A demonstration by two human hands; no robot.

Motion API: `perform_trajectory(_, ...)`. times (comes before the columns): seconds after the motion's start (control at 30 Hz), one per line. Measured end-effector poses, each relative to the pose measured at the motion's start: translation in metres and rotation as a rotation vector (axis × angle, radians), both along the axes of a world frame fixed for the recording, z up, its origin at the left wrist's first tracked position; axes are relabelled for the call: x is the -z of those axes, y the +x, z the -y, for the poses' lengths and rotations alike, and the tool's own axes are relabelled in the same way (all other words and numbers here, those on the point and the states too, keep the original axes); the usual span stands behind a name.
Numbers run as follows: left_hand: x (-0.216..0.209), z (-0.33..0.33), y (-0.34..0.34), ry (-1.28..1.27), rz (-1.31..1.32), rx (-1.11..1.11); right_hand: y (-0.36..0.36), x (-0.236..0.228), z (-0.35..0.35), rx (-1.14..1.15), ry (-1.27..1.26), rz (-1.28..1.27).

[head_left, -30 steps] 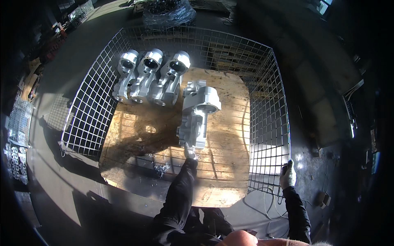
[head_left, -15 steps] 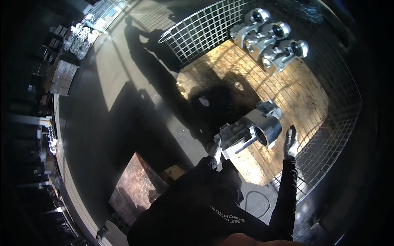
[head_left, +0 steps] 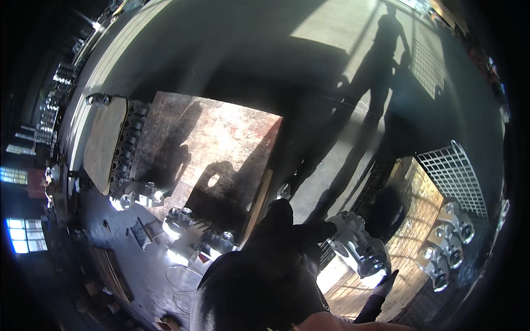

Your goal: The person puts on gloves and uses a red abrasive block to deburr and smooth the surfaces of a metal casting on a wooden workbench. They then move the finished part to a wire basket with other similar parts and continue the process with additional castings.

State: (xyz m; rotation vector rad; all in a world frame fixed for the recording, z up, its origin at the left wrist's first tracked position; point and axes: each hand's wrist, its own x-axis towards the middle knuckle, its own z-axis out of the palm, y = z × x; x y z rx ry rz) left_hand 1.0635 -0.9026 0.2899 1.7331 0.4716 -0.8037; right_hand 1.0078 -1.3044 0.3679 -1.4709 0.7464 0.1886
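Note:
A large grey metal casting [head_left: 359, 243] with round openings lies on the wooden board [head_left: 400, 248] inside a wire mesh crate. Beside its near end is my right hand [head_left: 385, 284], fingers stretched and apart, dark in the shade; whether it touches the metal I cannot tell. My left hand [head_left: 284, 191], in a pale glove, is held out over the floor to the left of the crate, away from the casting. It is small in the picture, with its fingers apparently extended and nothing visible in it.
Several similar castings [head_left: 450, 248] stand at the crate's right side, near its mesh wall [head_left: 455, 174]. To my left is a reddish-brown, worn panel [head_left: 221, 132]. More castings [head_left: 193, 234] sit along its near edge, and others lie under a wooden sheet [head_left: 105, 140] farther left.
My view has swung left, so the crate now sits lower right and the reddish panel shows fully. My left hand has come off the casting and moved left; my right stays beside it.

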Motion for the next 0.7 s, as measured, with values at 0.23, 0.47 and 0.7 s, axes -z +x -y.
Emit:
perform_trajectory(0.23, 0.079, -0.277, -0.032, -0.021, 0.057, -0.290, 0.050, -0.045, -0.338, -0.529, 0.252, -0.193)
perform_trajectory(0.47, -0.073, -0.558, -0.269, 1.071, 0.141, -0.847, -0.007, -0.026, -0.693, -0.984, 0.763, -0.269)
perform_trajectory(0.7, -0.136, -0.337, -0.458, 1.275, -0.228, -1.111, -0.160, -0.025, -1.028, -1.223, 0.843, -0.417)
